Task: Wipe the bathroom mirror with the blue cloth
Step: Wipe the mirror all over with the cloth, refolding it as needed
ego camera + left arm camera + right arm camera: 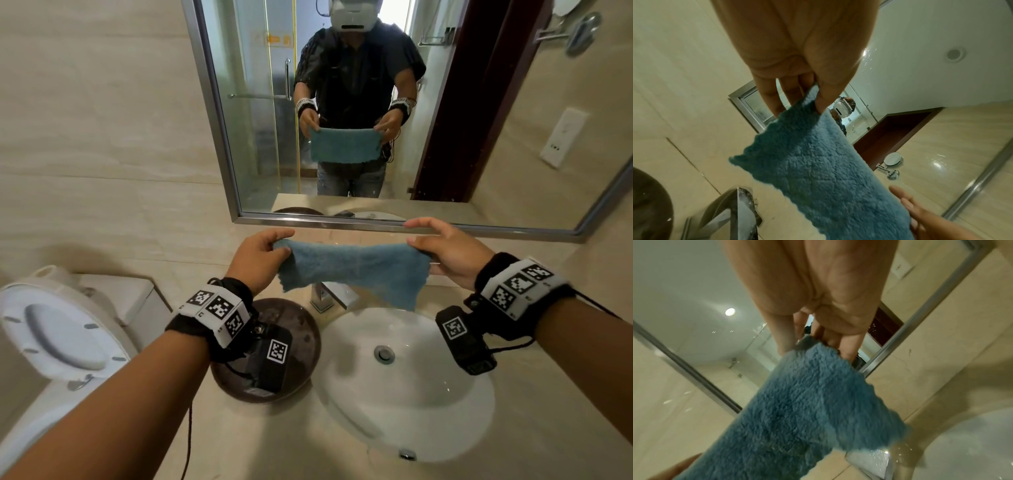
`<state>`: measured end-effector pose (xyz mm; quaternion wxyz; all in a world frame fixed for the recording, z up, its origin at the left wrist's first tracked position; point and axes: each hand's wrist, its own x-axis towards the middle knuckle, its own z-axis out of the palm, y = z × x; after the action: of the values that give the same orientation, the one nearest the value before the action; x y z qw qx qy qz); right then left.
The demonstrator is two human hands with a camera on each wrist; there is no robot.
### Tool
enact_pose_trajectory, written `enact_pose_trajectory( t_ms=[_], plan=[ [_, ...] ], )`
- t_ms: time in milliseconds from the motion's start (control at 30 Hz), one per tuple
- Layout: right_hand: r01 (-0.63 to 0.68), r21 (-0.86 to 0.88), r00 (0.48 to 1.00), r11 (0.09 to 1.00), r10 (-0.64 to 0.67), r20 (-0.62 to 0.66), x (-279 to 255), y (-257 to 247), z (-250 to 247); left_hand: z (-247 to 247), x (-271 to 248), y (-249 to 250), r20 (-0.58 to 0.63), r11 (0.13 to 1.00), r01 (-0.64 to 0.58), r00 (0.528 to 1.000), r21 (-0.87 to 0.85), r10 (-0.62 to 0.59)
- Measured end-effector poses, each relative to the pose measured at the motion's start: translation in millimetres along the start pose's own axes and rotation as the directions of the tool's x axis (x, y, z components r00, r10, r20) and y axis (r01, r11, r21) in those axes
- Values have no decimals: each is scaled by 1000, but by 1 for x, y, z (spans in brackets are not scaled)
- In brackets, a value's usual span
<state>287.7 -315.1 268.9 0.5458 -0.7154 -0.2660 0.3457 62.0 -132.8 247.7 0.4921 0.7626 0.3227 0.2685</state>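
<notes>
Stretching between both hands [263,260]: blue cloth [356,270]

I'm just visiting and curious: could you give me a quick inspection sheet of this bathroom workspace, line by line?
Surface: beige counter with a white sink set in it, chrome tap behind.
Job's things: blue cloth stretched in the air above the tap, not touching the mirror; spots show on the glass.
Clutter: dark round tray left of the sink.
Hands: left hand pinches one cloth end, right hand pinches the other.
Cables: thin black cord hangs from the left wrist band; another trails from the right.
Surroundings: toilet at left, wall socket at right, shower door reflected in the mirror.
</notes>
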Motion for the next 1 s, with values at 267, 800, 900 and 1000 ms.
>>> enact_pose_trajectory(
  t_ms=[267,800,900,1000],
  plan=[
    [172,-623,976,763,-218,3,3,-7,6,-5,5,-6,-48,942,-84,993,325,105],
    [-76,-168,985,983,100,142,3,10,69,55,-13,14,176,994,86,980,61,-96],
    [-10,-198,967,980,59,246,1,14,72,61,-17,14,275,996,77,958,36,-84],
    [87,-240,955,967,-13,295,0,18,75,57,-21,14,337,996,88,938,4,-84]
  ],
)
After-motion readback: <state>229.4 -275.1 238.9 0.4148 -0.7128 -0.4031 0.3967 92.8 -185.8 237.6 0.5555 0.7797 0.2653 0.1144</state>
